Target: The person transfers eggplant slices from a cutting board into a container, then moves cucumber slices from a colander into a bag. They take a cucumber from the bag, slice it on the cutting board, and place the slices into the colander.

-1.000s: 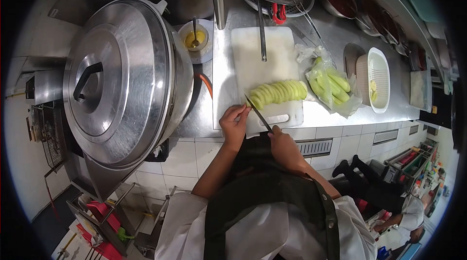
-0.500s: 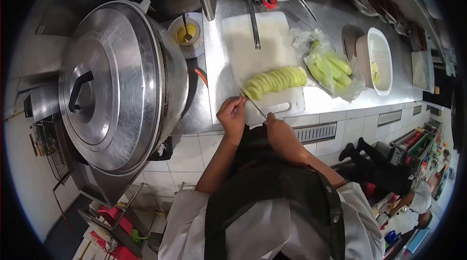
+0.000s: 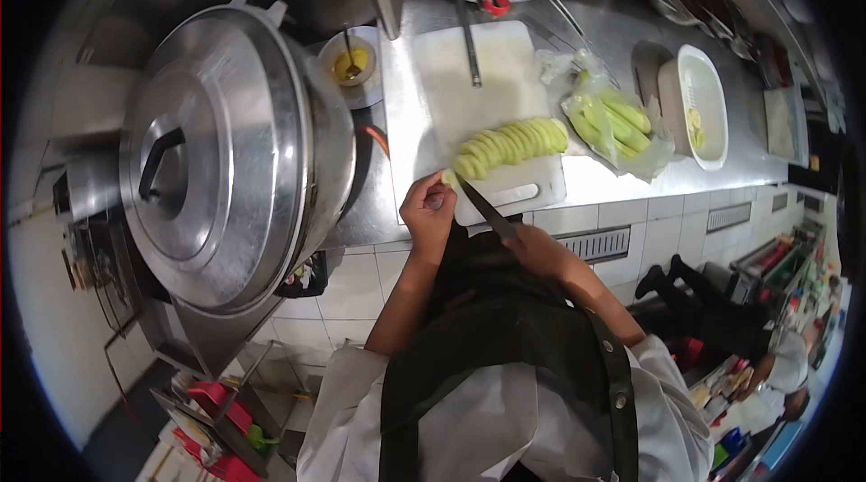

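My left hand point(image 3: 428, 213) pinches a small pale green end piece point(image 3: 449, 179), which looks like peeled cucumber, at the near left edge of the white cutting board point(image 3: 442, 94). In my right hand point(image 3: 538, 252) is a kitchen knife point(image 3: 485, 206), its dark blade slanting up and left, with the tip close to that piece. A row of overlapping cucumber slices point(image 3: 510, 146) lies across the board just beyond both hands. To their right, whole pale green cucumbers point(image 3: 618, 124) rest in a clear plastic bag point(image 3: 651, 160).
A large lidded steel pot point(image 3: 212, 157) stands at the left, beside a bowl of yellow contents with a spoon point(image 3: 352, 63). Tongs point(image 3: 470, 45) reach over the board's far part. A white basket point(image 3: 705, 112) holds a few pieces. Another person point(image 3: 722, 302) is at lower right.
The knife has come away from the piece and turned, showing its blade's side; my right hand has moved slightly right and nearer my body. My left hand keeps its pinch, the piece now tilted.
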`<state>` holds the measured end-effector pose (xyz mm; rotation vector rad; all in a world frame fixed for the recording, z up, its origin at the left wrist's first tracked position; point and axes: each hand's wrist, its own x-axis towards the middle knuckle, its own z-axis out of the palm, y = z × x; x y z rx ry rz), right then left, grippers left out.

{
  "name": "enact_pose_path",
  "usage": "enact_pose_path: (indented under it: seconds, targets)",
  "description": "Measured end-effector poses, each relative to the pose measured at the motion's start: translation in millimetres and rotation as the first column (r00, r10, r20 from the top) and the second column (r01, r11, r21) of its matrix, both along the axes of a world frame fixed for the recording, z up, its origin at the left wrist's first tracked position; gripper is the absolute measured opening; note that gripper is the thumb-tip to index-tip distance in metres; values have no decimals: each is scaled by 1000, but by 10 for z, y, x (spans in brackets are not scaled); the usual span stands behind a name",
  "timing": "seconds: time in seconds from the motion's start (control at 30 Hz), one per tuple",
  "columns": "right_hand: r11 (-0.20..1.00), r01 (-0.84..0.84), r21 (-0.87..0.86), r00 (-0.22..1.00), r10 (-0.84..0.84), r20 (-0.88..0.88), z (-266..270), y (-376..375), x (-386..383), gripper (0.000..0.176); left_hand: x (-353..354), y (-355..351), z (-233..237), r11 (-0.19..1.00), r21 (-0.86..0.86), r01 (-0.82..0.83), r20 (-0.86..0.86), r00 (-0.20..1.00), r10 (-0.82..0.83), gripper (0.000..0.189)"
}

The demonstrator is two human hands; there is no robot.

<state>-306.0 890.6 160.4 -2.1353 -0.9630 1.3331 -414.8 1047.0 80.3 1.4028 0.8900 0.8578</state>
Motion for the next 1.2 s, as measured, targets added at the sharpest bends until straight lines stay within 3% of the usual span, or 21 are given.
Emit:
enact_pose_path:
  seconds: [0.1,0.13,0.23,0.27,0.33,0.43,0.47,0.5,0.57,0.67,0.7,0.73,0.77,0.8,0.83,0.9,0.93,1.0,1.03,1.13,1.2]
  targets:
    - [1000,11,-1,992,-11,-127,284,-344,59,29,-179,4,-40,988,-157,-11,39,999,17,22]
    - [990,71,-120,987,-87,-134,549,-297,86,29,-353,-18,-144,983,-182,-17,2,1000,18,21]
    - [945,135,-299,981,-170,-97,706,-305,224,23,-952,-72,100,852,-493,-178,102,960,259,20]
    - [996,84,-24,996,-85,-14,210,-637,356,19,-1322,-71,39,791,-516,-328,-9,926,378,20]
    - [960,237,-147,962,-253,-105,550,-328,268,15,-2135,-125,-370,622,-550,-557,-205,812,546,21]
    - [915,252,-316,951,-294,-91,789,-57,249,13,-3279,144,-995,513,-254,-820,-226,566,793,25]
    - [935,236,-264,959,-268,-90,737,-44,259,14,-3565,280,-1089,548,-265,-794,-170,598,783,27]
    - [951,227,-211,965,-249,-85,625,-74,270,15,-3804,411,-1229,513,-209,-833,-471,546,693,36]
    - [943,275,-187,950,-297,-100,775,6,204,18,-4073,510,-1476,677,-93,-730,-668,550,501,41]
    - [945,327,20,942,-327,77,345,-421,397,56,-4048,323,-1836,915,45,-400,-716,626,309,50]
    - [889,452,-74,892,-452,10,485,-413,374,58,-3976,310,-2186,939,189,-289,-760,562,326,47]
    - [879,474,-55,874,-461,156,593,-372,338,62,-3430,294,-1634,924,-111,-366,-620,752,223,47]
    - [886,229,403,768,-419,485,-106,-737,506,41,-2817,271,-998,950,-62,-307,-648,736,196,50]
    - [905,383,184,782,-424,457,163,-568,517,33,-2516,275,-1134,967,-26,-252,-491,846,207,47]
    - [881,432,195,768,-472,432,141,-577,616,25,-1985,238,-623,990,-18,-140,-427,896,119,43]
    - [858,437,269,720,-513,468,-50,-654,712,21,-1254,107,24,960,259,105,-325,946,-15,44]
    - [852,439,286,716,-524,460,-183,-680,784,22,-940,49,414,928,278,247,-381,916,-129,50]
    - [840,435,326,723,-541,429,-424,-604,884,23,-493,-27,709,853,425,302,-273,942,-198,69]
    - [828,487,278,713,-561,421,-403,-512,916,24,-351,-50,757,843,408,350,-320,920,-227,80]
    - [840,283,464,663,-521,537,-366,-303,1116,20,8,-47,720,809,431,400,-434,878,-203,101]
    - [860,267,435,695,-484,531,-278,-218,1225,16,156,-18,678,798,424,428,-495,848,-192,110]
